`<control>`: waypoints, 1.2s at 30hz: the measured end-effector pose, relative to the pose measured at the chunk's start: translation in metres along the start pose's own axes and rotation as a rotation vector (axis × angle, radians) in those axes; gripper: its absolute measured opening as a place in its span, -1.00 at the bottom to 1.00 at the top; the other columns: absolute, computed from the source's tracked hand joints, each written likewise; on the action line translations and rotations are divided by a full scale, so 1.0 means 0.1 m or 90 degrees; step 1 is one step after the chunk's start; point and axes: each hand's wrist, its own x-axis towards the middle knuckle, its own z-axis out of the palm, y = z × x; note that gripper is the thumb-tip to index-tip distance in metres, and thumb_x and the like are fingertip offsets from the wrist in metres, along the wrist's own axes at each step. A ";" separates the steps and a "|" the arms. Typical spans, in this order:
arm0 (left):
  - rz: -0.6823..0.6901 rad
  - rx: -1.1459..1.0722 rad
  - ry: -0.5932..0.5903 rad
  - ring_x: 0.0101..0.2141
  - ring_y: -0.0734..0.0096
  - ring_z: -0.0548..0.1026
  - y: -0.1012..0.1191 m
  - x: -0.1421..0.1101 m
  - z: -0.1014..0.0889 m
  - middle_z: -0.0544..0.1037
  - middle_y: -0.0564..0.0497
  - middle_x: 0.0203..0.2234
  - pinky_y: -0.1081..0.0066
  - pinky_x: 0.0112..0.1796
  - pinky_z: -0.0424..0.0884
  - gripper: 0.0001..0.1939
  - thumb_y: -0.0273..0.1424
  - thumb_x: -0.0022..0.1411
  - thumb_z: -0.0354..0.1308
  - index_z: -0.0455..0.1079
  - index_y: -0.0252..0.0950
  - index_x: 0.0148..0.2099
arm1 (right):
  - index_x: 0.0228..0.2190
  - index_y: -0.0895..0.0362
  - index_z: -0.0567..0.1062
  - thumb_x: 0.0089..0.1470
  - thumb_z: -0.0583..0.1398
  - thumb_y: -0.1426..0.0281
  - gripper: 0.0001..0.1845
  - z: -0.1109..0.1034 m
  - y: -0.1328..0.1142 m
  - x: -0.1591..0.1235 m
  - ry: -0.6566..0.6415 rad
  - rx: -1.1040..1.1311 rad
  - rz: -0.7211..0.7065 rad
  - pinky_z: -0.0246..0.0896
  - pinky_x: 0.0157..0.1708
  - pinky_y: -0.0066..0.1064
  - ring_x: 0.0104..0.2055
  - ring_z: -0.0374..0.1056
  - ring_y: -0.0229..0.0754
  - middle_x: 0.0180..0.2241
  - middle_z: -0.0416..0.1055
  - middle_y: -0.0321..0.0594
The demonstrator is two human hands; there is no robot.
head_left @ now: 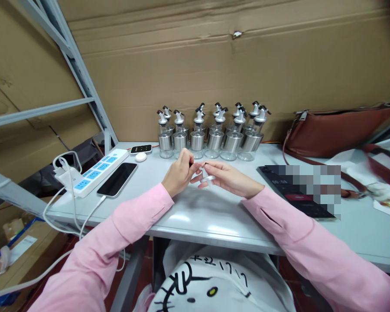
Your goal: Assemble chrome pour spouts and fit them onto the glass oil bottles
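Observation:
My right hand (225, 175) holds a small grey-white pour spout (208, 178) with a pale round collar, like the tops on the bottles behind it. Close beside it, my left hand (179, 171) is closed in a pinch, and a small black piece (190, 164) shows between its fingers; its exact shape is hidden. Both hands are above the front middle of the table, nearly touching. Behind them stand several glass oil bottles (197, 141) with steel sleeves, each topped by a grey spout with a black flap.
To the left lie a white power strip (97, 173), a phone (118, 180), a small black-faced device (141, 149) and a round white object (141, 157). A tablet (289, 190), partly blurred out, and a brown bag (334, 132) are to the right. Cardboard (214, 65) walls the back.

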 end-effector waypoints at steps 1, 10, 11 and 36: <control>0.009 -0.011 0.008 -0.51 0.55 0.24 -0.01 0.00 0.01 0.16 0.08 -0.41 0.48 -0.47 0.22 -0.63 -0.04 0.33 -0.28 0.01 -0.25 -0.29 | -0.32 0.14 0.51 -0.03 0.27 0.19 -0.71 0.00 0.00 0.00 0.006 -0.004 -0.006 0.36 -0.24 -0.32 -0.25 0.38 -0.22 -0.32 0.39 -0.24; 0.093 -0.010 0.003 -0.42 0.49 0.23 0.00 -0.01 0.03 0.14 0.02 -0.32 0.44 -0.44 0.27 -0.67 -0.06 0.34 -0.29 -0.01 -0.23 -0.19 | -0.41 0.18 0.53 -0.09 0.31 0.19 -0.71 -0.01 0.01 0.03 0.087 -0.027 -0.032 0.23 -0.28 -0.42 -0.36 0.33 -0.32 -0.45 0.39 -0.30; 0.092 -0.002 0.008 -0.41 0.50 0.25 0.01 -0.01 0.02 0.15 0.02 -0.31 0.45 -0.43 0.27 -0.69 -0.09 0.35 -0.27 0.00 -0.23 -0.18 | -0.41 0.17 0.53 -0.10 0.32 0.19 -0.70 -0.01 0.00 0.03 0.095 -0.025 -0.039 0.23 -0.28 -0.42 -0.36 0.33 -0.32 -0.45 0.39 -0.30; 0.073 0.067 0.002 -0.43 0.52 0.38 0.05 0.00 -0.01 0.35 -0.03 -0.25 0.47 -0.39 0.35 -0.81 -0.38 0.33 -0.12 0.12 -0.28 -0.02 | -0.43 0.10 0.52 -0.11 0.30 0.12 -0.70 -0.03 -0.10 0.01 0.182 -0.019 -0.143 0.28 -0.24 -0.34 -0.32 0.30 -0.27 -0.34 0.37 -0.27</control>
